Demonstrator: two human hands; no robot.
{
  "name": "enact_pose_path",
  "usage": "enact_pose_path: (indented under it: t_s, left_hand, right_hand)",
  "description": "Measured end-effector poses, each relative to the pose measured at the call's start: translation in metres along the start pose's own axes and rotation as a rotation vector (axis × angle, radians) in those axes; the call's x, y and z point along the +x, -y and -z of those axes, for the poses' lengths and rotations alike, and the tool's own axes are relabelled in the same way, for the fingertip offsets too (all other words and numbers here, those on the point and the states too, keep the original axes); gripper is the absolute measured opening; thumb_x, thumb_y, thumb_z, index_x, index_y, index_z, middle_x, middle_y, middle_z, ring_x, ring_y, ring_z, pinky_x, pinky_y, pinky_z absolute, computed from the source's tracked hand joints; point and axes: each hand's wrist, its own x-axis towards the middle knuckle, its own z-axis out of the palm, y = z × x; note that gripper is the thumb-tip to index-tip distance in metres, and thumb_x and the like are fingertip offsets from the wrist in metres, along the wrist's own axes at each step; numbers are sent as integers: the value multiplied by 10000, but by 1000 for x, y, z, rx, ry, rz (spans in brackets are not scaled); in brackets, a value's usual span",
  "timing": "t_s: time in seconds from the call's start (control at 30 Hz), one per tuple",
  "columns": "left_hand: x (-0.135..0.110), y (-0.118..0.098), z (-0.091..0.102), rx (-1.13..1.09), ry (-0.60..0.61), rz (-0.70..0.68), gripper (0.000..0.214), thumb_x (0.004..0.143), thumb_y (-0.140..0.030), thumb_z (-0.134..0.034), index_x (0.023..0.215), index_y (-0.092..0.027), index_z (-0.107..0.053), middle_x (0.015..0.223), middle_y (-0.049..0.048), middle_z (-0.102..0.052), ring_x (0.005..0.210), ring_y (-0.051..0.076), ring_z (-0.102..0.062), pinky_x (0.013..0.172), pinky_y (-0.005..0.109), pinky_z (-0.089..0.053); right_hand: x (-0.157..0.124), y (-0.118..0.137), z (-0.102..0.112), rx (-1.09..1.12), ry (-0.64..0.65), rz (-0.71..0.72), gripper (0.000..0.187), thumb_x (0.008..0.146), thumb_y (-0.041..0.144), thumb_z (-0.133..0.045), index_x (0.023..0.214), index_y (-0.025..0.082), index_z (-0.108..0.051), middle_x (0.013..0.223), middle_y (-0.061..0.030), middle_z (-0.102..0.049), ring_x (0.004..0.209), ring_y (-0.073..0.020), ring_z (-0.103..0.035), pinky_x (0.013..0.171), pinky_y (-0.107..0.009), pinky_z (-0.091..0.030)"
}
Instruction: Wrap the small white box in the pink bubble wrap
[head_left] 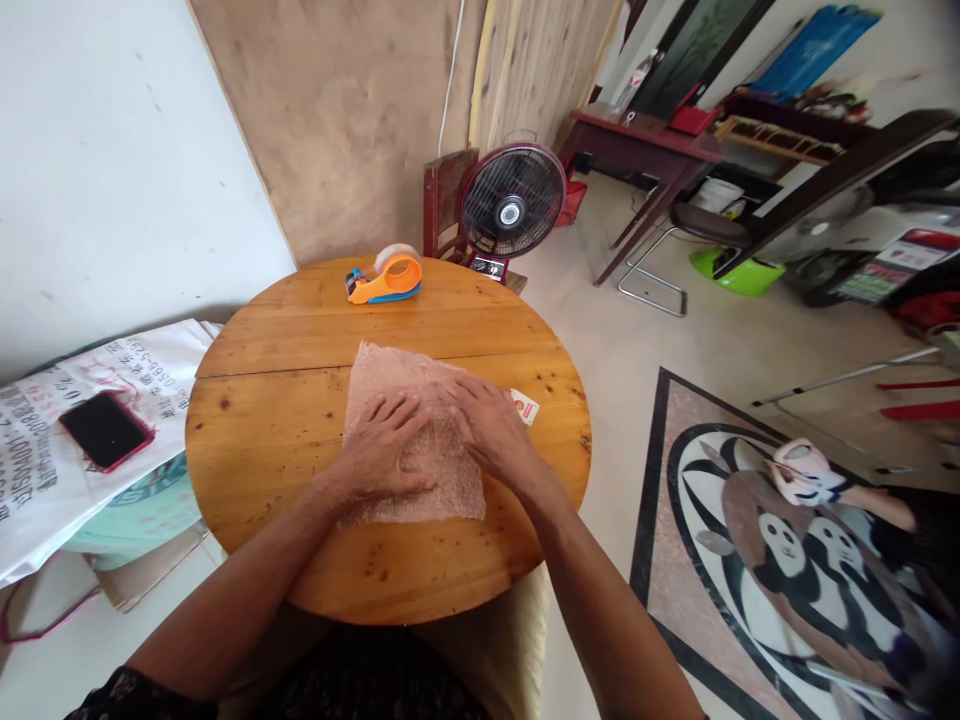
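A sheet of pinkish bubble wrap [409,385] lies flat in the middle of a round wooden table [285,420]. My left hand [382,450] rests palm down on it, fingers spread and open. My right hand [487,425] lies flat on the sheet's right side, fingers stretched out. A small white item with red print [526,406] peeks out from under the right hand's far edge. An orange and blue tape dispenser [386,277] with a roll of tape stands at the table's far edge, well beyond both hands.
A black phone with a red rim [105,428] lies on a printed white sack [45,470] to the left. A red standing fan [512,205] and a wooden chair are behind the table. Right of it are tiled floor, a panda mat [787,560] and furniture.
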Motion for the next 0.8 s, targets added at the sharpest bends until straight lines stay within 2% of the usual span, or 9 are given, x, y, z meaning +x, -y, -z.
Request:
enact_pose_path:
  t_s: [0.13, 0.3, 0.37, 0.43, 0.5, 0.57, 0.63, 0.7, 0.8]
  left_hand:
    - [0, 1, 1, -9, -25, -8, 922, 705, -703, -653, 1435, -178, -449, 1526, 157, -404, 1454, 376, -253, 1199, 555, -134]
    - [1, 1, 2, -21, -32, -21, 752, 697, -706, -647, 1237, -184, -615, 1299, 153, -586, 1373, 393, -351, 1191, 586, -132]
    - [1, 1, 1, -27, -31, -8, 796, 687, -699, -658, 1281, -175, -577, 1294, 149, -593, 1362, 390, -372, 1194, 578, -131]
    - [1, 1, 1, -30, -30, 0, 904, 686, -673, -672, 1401, -164, -457, 1392, 150, -537, 1383, 376, -360, 1199, 551, -134]
    - [1, 0, 1, -27, -27, 6, 1007, 687, -655, -676, 1482, -147, -325, 1502, 155, -431, 1428, 364, -305, 1203, 526, -131]
    - [1, -1, 1, -22, -23, 13, 1062, 678, -660, -678, 1502, -128, -270, 1536, 166, -382, 1449, 364, -268, 1203, 517, -133]
    - [2, -1, 2, -19, -28, 20, 1045, 656, -666, -687, 1470, -122, -323, 1492, 176, -435, 1432, 373, -296, 1199, 518, -147]
    - [2, -2, 2, -13, -47, 19, 910, 650, -647, -697, 1374, -153, -451, 1392, 165, -529, 1398, 377, -345, 1196, 521, -161]
    - [2, -2, 3, -15, -78, 13, 669, 664, -584, -709, 1188, -188, -576, 1219, 147, -622, 1317, 374, -440, 1191, 519, -183]
  right_hand:
    - [-27, -23, 8, -12, -84, -64, 404, 912, 238, -508, 1302, 163, -579, 1391, -132, -563, 1323, -301, -450, 1062, -470, -358]
    - [-40, -68, -3, -62, -123, -255, 591, 848, 293, -609, 1400, 138, -467, 1401, -184, -537, 1296, -348, -481, 1009, -519, -404]
    - [-40, -79, -8, -45, -87, -320, 564, 829, 311, -626, 1350, 129, -508, 1307, -189, -608, 1223, -346, -543, 973, -492, -433]
    - [-40, -82, -8, 7, -68, -364, 467, 813, 317, -636, 1243, 141, -586, 1168, -166, -679, 1108, -329, -609, 916, -449, -463]
    - [-45, -78, -5, 114, -87, -389, 376, 793, 322, -648, 1135, 165, -634, 1050, -127, -709, 993, -300, -642, 854, -410, -484]
    - [-53, -66, 3, 314, -112, -367, 326, 780, 335, -656, 1073, 192, -645, 990, -82, -715, 924, -261, -649, 822, -377, -493]
    - [-60, -48, 12, 596, -67, -262, 302, 778, 346, -658, 1051, 217, -642, 974, -36, -718, 896, -216, -654, 832, -343, -500]
    - [-63, -27, 19, 793, 81, -106, 363, 757, 336, -691, 1097, 225, -635, 1064, -32, -710, 967, -211, -655, 878, -338, -501]
    - [-53, 0, 19, 855, 194, 100, 393, 715, 288, -734, 1093, 235, -638, 1266, -46, -646, 1171, -239, -595, 987, -368, -461]
